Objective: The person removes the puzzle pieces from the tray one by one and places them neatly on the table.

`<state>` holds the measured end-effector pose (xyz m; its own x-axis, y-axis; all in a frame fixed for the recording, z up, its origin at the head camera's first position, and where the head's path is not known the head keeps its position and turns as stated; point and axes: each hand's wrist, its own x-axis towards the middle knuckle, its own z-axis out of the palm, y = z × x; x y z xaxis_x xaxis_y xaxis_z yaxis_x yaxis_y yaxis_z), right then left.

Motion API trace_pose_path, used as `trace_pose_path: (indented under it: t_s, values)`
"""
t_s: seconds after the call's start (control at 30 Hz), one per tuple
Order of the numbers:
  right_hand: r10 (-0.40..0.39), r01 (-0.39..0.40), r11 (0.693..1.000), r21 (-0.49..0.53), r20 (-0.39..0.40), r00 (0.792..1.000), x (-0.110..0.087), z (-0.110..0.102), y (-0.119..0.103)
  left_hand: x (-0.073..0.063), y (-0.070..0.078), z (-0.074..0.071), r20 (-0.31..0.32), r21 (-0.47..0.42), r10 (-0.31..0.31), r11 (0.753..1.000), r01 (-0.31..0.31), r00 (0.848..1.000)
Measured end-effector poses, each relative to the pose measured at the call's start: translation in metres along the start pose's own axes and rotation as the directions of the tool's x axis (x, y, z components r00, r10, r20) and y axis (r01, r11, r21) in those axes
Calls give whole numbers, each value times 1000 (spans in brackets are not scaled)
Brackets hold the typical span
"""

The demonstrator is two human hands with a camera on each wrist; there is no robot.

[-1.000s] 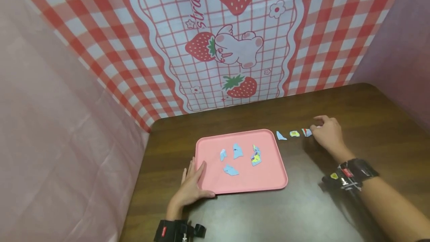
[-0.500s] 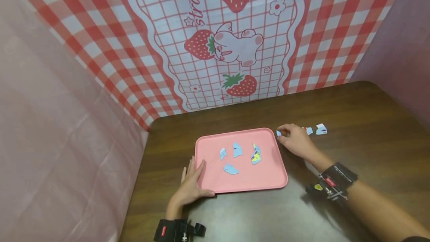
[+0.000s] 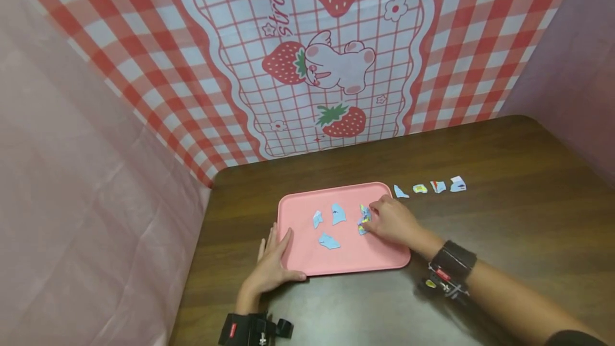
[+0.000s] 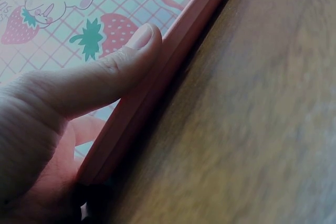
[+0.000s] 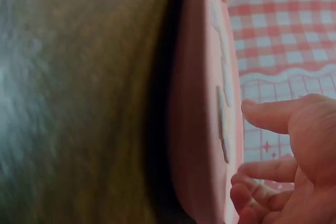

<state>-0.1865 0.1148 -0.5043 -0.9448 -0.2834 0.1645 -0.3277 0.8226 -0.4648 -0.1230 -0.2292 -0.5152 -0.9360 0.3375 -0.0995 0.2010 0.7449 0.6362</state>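
Note:
My right hand (image 3: 394,221) reaches over the right side of a pink tray (image 3: 298,260). Its thumb and fingertips are apart, just over a blue, yellow and purple puzzle piece (image 3: 362,227) that they partly cover. In the right wrist view, a gap shows between the thumb (image 5: 268,116) and fingers beside a flat piece (image 5: 222,124) in the tray. My left hand (image 3: 269,267) rests at the tray's front left corner, fingers spread along the left rim and thumb on the front rim. Left of the right hand lie light blue pieces (image 3: 338,214), (image 3: 329,241) and a smaller one (image 3: 317,219).
Beyond the tray's right back corner, several more pieces stand in a row on the wooden table (image 3: 519,175): a blue one (image 3: 400,192), a yellow one (image 3: 420,189), a red-striped one (image 3: 438,187) and a white-and-blue one (image 3: 458,184). A strawberry-print cloth (image 3: 384,116) hangs behind.
My right hand has let go of the white-and-blue piece at the row's right end and moved left, past the row, over the tray. My left hand has stayed in place.

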Motion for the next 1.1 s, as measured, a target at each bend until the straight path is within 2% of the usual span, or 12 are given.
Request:
trace_pose_path:
  t_s: [0.23, 0.37, 0.53, 0.73, 0.97, 1.1]
  values:
    - [89, -84, 993, -81, 58, 994, 1, 9, -12, 0, -1, 0, -3, 5, -1, 1000, 1, 1000]
    - [132, -128, 990, -60, 56, 990, 1, 11, -16, 1, -1, -1, 2, 7, -6, 1000, 6, 1000]
    - [165, -166, 986, 12, 68, 984, 5, 10, -17, 1, -1, -1, 7, 3, -9, 1000, 9, 1000]
    - [132, -135, 978, 160, 34, 991, 7, 10, -13, 1, 0, -1, 10, -11, -8, 1000, 8, 1000]
    - [146, -125, 942, 312, -46, 988, 5, 7, -4, 2, -1, 0, 0, -6, -4, 1000, 4, 1000]
    - [179, -137, 901, 412, -65, 982, 3, 3, 2, 2, -2, 1, 4, -7, -2, 1000, 2, 1000]
